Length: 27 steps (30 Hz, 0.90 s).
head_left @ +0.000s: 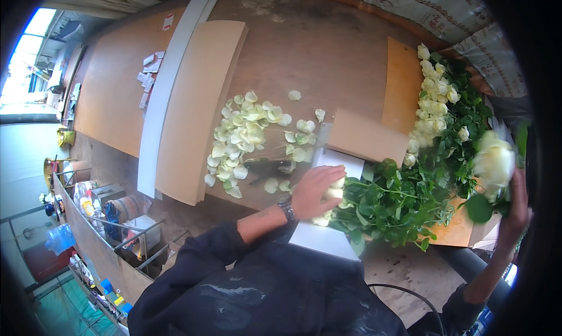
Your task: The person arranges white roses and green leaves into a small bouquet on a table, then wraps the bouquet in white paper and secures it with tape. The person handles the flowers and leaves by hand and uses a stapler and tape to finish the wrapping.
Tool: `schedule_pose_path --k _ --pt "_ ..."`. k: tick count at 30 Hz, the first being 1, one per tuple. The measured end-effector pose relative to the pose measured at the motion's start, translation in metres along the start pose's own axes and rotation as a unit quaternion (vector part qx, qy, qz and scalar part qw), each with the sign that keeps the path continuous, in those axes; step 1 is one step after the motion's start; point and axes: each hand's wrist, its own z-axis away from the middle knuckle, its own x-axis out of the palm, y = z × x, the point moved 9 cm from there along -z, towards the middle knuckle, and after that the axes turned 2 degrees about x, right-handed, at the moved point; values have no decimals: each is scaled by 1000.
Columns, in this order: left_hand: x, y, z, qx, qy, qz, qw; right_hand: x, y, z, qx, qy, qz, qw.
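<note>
My left hand (316, 193) curves over the cream-white heads of a bunch of roses at the middle of the bench, its fingers against the blooms. The bunch's leafy green stems (386, 204) stretch to the right. Beneath the heads lies a white board (325, 240), with a brown cardboard piece (369, 138) just beyond. At the far right, my right hand (518, 204) is raised and closed round a single white rose (494, 158), blurred by motion. Part of that hand is hidden behind the bloom and leaves.
Loose petals (246, 134) are scattered left of centre. A pile of white roses (433, 105) with dense foliage lines the right side. Long cardboard sheets (199, 110) lie on the left, with small labels (147, 78) beyond. A shelf cart (111, 236) with containers stands lower left.
</note>
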Motion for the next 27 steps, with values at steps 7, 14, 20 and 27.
schedule_pose_path --k 7,14,20,27 --pt "2 2 2 1 12 -30 999 127 -147 12 5 -226 -286 931" --pt "-7 8 6 0 28 -48 998 210 -218 21 17 -157 -343 926" --pt "-18 -4 17 -65 45 -27 996 247 -233 55 96 -168 -264 945" --pt "-34 -5 11 -95 77 41 992 250 -231 63 112 -150 -263 946"
